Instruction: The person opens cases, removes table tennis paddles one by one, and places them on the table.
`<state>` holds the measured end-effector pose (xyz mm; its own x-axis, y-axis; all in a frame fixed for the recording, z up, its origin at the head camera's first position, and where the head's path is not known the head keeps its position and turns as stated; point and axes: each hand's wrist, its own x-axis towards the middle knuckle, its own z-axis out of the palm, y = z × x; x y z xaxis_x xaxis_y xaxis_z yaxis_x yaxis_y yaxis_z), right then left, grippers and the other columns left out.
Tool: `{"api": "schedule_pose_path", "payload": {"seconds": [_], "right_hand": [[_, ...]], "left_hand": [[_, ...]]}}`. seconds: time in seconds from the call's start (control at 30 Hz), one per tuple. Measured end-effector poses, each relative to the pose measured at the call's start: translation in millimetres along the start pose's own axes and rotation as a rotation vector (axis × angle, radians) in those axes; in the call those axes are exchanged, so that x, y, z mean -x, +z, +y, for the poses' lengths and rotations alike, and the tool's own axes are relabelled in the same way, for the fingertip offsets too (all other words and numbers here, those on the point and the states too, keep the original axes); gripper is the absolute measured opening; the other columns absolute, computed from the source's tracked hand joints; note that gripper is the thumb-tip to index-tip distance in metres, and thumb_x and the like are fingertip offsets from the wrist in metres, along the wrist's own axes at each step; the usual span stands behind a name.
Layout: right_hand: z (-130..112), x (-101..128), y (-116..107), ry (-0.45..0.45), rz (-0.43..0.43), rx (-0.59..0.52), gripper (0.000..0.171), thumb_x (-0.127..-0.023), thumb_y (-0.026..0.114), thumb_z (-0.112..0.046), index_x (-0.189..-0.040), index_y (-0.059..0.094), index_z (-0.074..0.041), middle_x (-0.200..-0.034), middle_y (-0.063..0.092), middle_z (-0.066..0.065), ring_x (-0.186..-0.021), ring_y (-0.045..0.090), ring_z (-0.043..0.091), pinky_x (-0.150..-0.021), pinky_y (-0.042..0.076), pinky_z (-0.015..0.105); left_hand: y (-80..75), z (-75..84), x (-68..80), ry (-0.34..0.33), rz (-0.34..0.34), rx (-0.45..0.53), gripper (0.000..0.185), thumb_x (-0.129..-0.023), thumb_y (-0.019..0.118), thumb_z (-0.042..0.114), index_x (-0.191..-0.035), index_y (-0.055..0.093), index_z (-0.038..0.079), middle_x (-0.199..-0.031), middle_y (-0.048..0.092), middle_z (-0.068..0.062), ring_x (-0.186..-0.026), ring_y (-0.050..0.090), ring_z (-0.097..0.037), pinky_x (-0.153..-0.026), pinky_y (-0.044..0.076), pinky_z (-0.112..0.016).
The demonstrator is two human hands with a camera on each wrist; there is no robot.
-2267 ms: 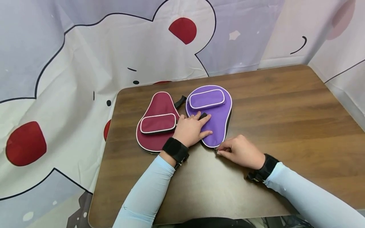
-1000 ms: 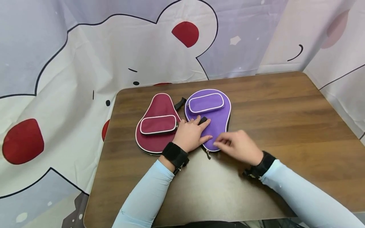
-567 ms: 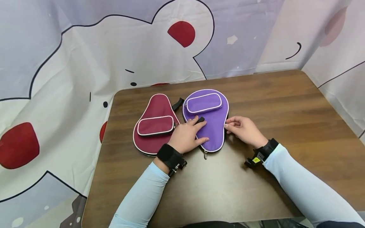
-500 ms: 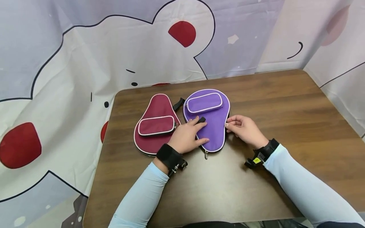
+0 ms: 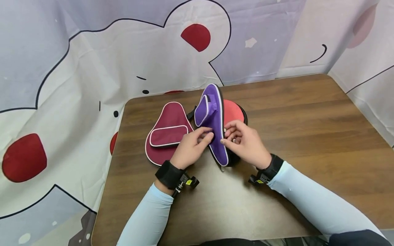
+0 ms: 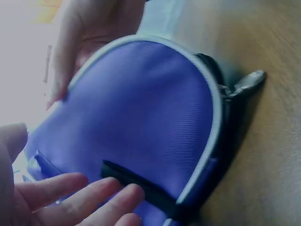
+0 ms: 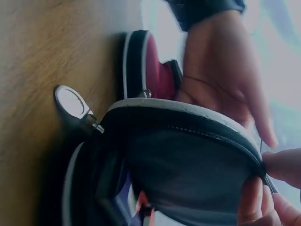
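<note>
A purple paddle case lies on the wooden table with its top flap raised on edge. The red paddle face shows inside it. My right hand pinches the flap's zipper edge between thumb and fingers. My left hand rests straight fingers against the flap's outer purple side, near its black strap. The case's zipper pull lies on the table at the near tip. A maroon case lies shut just to the left.
A curtain printed with a cartoon bear hangs behind the table and to its left. The table's left edge is close to the maroon case. Bare wood stretches to the right of the cases.
My right hand left the zipper pull, went to the purple case's right edge and lifted the flap upright, baring the red paddle. My left hand shifted from pressing the flap flat to steadying it.
</note>
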<state>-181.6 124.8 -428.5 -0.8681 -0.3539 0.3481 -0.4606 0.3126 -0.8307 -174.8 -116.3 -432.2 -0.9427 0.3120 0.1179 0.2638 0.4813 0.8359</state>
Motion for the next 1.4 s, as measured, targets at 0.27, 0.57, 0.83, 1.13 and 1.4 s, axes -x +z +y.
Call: {"api": "schedule_pose_path", "payload": {"seconds": [0.27,0.57,0.83,1.13,1.4], "right_hand": [[-18.0,-6.3,29.5,-0.295,-0.132,0.242,0.039,-0.096,0.087,-0.01,-0.131,0.07,-0.007,-0.1,0.07,-0.001,-0.085,0.069,0.01,-0.075,0.059,0.037],[-1.8,-12.4,-4.9,-0.213,-0.055,0.616,0.023,-0.104,0.078,-0.033,-0.11,0.081,-0.011,-0.083,0.068,-0.001,-0.071,0.066,0.019,-0.061,0.055,0.043],[28.2,-16.1,-26.0,0.181,-0.201,0.824,0.066,-0.101,0.073,-0.058,-0.056,0.049,-0.017,-0.05,0.04,-0.005,-0.048,0.053,0.025,-0.046,0.04,0.042],[36.2,-18.7,-13.2,0.175,-0.176,0.854,0.06,-0.099,0.076,-0.048,-0.057,0.05,-0.014,-0.052,0.046,0.0,-0.048,0.054,0.029,-0.044,0.042,0.044],[40.4,-13.9,-21.2,0.148,-0.134,0.833,0.051,-0.098,0.074,-0.039,-0.062,0.05,-0.014,-0.055,0.045,-0.001,-0.048,0.051,0.026,-0.046,0.04,0.042]], "left_hand": [[-28.0,10.3,16.3,0.001,0.251,0.055,0.034,-0.116,0.058,0.036,-0.112,0.074,0.007,-0.087,0.078,-0.004,-0.071,0.076,-0.016,-0.064,0.06,-0.032],[-39.6,10.4,17.8,-0.015,0.326,-0.054,0.029,-0.113,0.06,0.021,-0.085,0.063,0.011,-0.067,0.066,-0.004,-0.056,0.065,-0.016,-0.054,0.045,-0.03],[-40.1,10.4,24.0,-0.019,0.286,-0.011,0.032,-0.112,0.062,0.02,-0.081,0.064,0.012,-0.072,0.071,-0.015,-0.058,0.065,-0.018,-0.055,0.044,-0.03],[-37.4,13.4,22.5,0.017,0.28,0.007,0.034,-0.112,0.063,0.021,-0.08,0.063,0.011,-0.07,0.068,-0.011,-0.058,0.064,-0.018,-0.056,0.046,-0.031],[-35.3,13.8,23.6,0.004,0.27,-0.006,0.035,-0.112,0.065,0.021,-0.078,0.063,0.012,-0.069,0.068,-0.01,-0.058,0.063,-0.019,-0.054,0.042,-0.03]]}}
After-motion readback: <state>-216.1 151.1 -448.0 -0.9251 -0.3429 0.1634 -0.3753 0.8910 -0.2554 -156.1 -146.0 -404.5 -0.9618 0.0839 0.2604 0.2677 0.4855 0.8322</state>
